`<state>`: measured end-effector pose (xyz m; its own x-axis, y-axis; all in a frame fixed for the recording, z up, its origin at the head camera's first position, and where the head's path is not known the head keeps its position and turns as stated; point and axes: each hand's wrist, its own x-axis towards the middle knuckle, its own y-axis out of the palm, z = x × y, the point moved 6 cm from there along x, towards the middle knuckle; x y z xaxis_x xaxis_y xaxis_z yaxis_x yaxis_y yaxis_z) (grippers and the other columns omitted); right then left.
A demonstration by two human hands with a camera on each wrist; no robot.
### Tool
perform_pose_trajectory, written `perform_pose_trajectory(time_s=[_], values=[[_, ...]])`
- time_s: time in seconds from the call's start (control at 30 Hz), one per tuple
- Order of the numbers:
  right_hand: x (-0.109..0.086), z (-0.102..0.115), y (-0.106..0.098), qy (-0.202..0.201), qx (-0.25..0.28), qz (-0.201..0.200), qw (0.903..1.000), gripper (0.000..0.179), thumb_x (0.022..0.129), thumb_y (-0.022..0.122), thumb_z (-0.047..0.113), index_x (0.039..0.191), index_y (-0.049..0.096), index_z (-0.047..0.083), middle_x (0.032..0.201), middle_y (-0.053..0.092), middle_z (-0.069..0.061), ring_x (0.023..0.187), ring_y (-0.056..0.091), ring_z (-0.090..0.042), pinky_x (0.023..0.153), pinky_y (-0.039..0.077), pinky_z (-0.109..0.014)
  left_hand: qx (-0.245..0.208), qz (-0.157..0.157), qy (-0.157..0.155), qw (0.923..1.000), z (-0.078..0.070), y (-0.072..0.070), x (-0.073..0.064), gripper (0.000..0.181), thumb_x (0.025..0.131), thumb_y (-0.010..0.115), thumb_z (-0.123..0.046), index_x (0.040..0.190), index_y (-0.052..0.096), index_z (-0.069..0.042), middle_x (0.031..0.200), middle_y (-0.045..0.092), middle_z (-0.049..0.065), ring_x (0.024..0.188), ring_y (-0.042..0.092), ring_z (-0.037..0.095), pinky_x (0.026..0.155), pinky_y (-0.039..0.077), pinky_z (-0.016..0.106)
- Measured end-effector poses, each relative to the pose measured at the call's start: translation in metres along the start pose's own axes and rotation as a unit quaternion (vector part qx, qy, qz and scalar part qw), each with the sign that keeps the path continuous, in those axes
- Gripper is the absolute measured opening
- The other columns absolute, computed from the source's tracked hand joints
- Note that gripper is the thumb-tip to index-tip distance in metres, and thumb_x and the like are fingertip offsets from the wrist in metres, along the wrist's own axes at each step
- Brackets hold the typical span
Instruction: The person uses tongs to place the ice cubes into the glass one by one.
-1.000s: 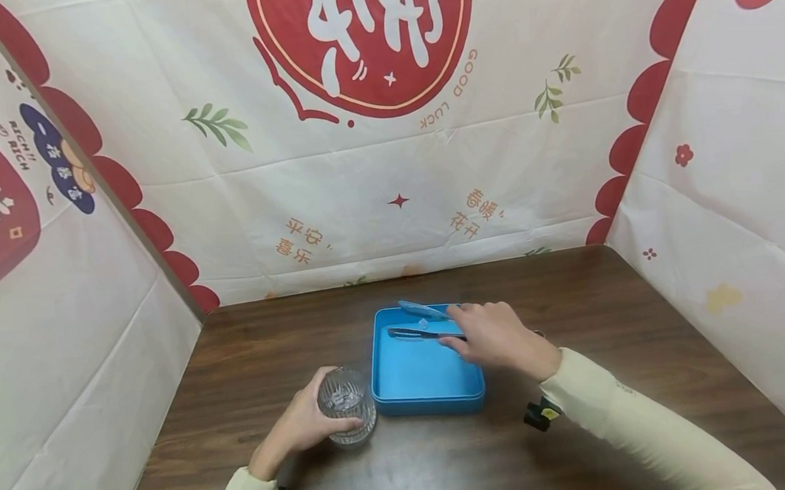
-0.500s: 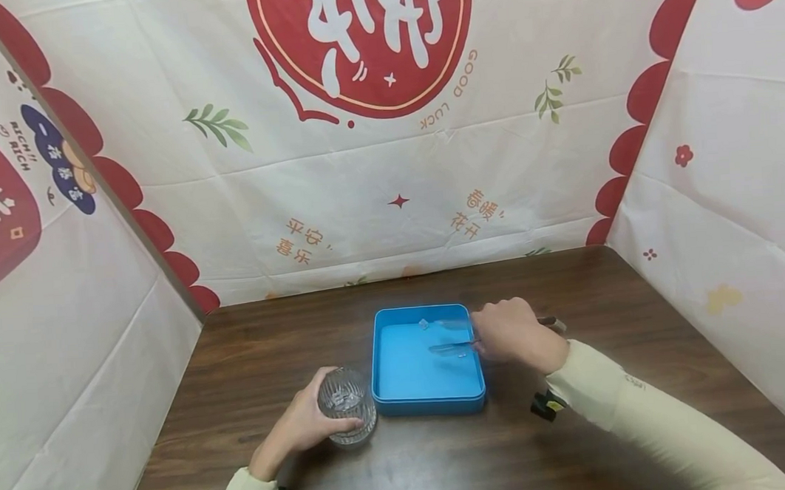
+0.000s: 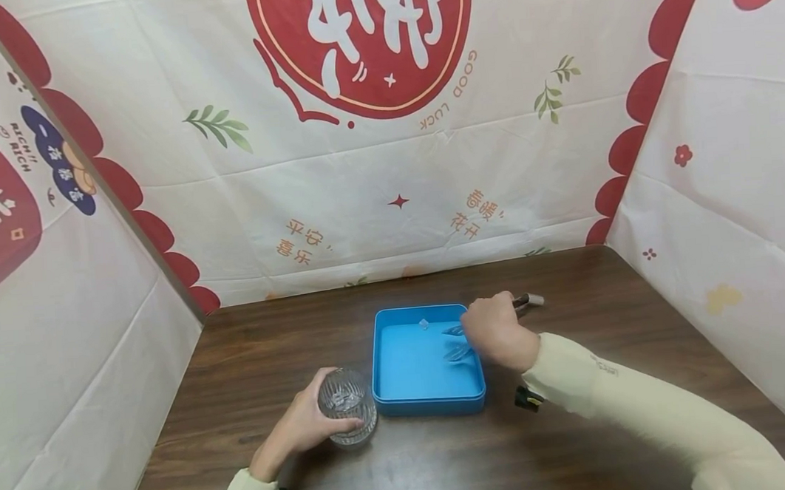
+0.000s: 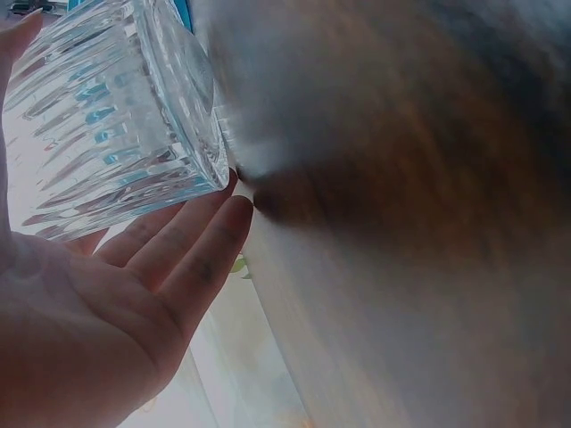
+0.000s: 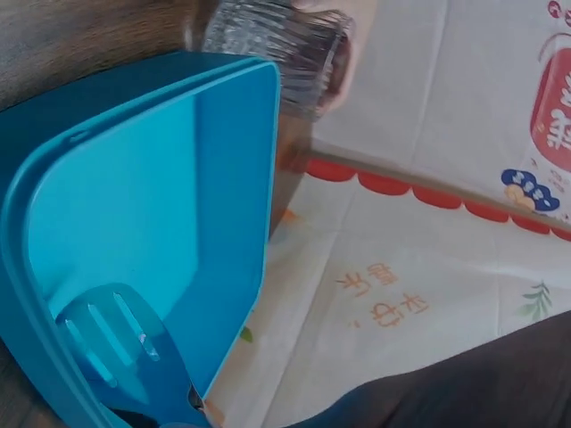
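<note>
My left hand [image 3: 308, 418] holds a ribbed clear glass [image 3: 347, 403], thumb on one side and fingers on the other. Clear pieces show inside it. In the left wrist view the glass [image 4: 116, 116] stands between thumb and fingers, close to the tabletop. My right hand [image 3: 501, 332] grips serving tongs [image 3: 531, 299] at the right side of a blue tray [image 3: 430, 406]. Their two see-through slotted tips are spread apart over the tray. A small clear cube [image 3: 424, 323] lies near the tray's back wall. One slotted tip [image 5: 107, 330] shows inside the tray in the right wrist view.
The tray and glass stand side by side on a dark wooden table [image 3: 265, 355]. White printed cloth [image 3: 362, 165] hangs behind the table and along both sides.
The right hand and tongs first shifted right, then slightly back left, and the tongs now slant with their handle end raised toward the back right. Left hand and glass stay put.
</note>
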<state>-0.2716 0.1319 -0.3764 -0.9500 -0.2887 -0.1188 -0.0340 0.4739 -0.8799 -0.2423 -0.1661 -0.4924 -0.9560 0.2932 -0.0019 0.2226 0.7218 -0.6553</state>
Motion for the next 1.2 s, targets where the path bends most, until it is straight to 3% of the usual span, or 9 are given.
perform_pose_trajectory(time_s=[0.27, 0.4, 0.57, 0.87, 1.2], values=[[0.005, 0.008, 0.000, -0.004, -0.028, 0.008, 0.9996, 0.021, 0.083, 0.078, 0.023, 0.085, 0.072, 0.003, 0.068, 0.066, -0.011, 0.060, 0.064, -0.026, 0.073, 0.058, -0.045, -0.001, 0.001, 0.000, 1.0000, 0.001, 0.001, 0.001, 0.091, 0.063, 0.091, -0.047, 0.135, 0.044, -0.019, 0.110, 0.066, 0.009, 0.092, 0.063, 0.018, 0.079, 0.052, 0.039], [0.005, 0.009, 0.001, -0.021, -0.035, 0.000, 0.9991, 0.022, 0.085, 0.078, 0.024, 0.079, 0.071, 0.004, 0.061, 0.062, -0.007, 0.052, 0.058, -0.019, 0.062, 0.056, -0.033, 0.000, 0.000, 0.003, 1.0000, 0.001, 0.001, 0.001, 0.091, 0.063, 0.091, -0.048, 0.135, 0.044, -0.019, 0.109, 0.066, 0.009, 0.092, 0.063, 0.018, 0.079, 0.052, 0.039], [0.005, 0.008, 0.003, -0.053, -0.018, -0.024, 0.9981, 0.022, 0.086, 0.076, 0.024, 0.074, 0.069, 0.007, 0.055, 0.054, -0.003, 0.046, 0.046, -0.015, 0.048, 0.045, -0.024, 0.000, -0.006, 0.015, 0.9999, 0.000, 0.000, 0.000, 0.089, 0.062, 0.092, -0.046, 0.134, 0.046, -0.020, 0.108, 0.066, 0.007, 0.092, 0.063, 0.018, 0.079, 0.052, 0.038], [0.003, 0.003, 0.013, -0.083, -0.004, -0.060, 0.9947, 0.019, 0.084, 0.079, 0.027, 0.079, 0.072, 0.010, 0.056, 0.053, -0.002, 0.045, 0.045, -0.015, 0.047, 0.042, -0.023, 0.003, -0.005, 0.013, 0.9999, 0.001, 0.001, -0.001, 0.090, 0.061, 0.092, -0.047, 0.134, 0.046, -0.020, 0.106, 0.066, 0.006, 0.091, 0.063, 0.017, 0.079, 0.052, 0.038], [0.002, -0.006, 0.017, -0.078, 0.026, -0.069, 0.9942, 0.017, 0.088, 0.075, 0.025, 0.081, 0.071, 0.010, 0.058, 0.053, -0.002, 0.047, 0.045, -0.015, 0.046, 0.040, -0.023, 0.000, -0.004, 0.014, 0.9999, -0.001, 0.001, -0.001, 0.089, 0.062, 0.092, -0.046, 0.134, 0.046, -0.020, 0.107, 0.066, 0.006, 0.091, 0.063, 0.017, 0.079, 0.052, 0.038]])
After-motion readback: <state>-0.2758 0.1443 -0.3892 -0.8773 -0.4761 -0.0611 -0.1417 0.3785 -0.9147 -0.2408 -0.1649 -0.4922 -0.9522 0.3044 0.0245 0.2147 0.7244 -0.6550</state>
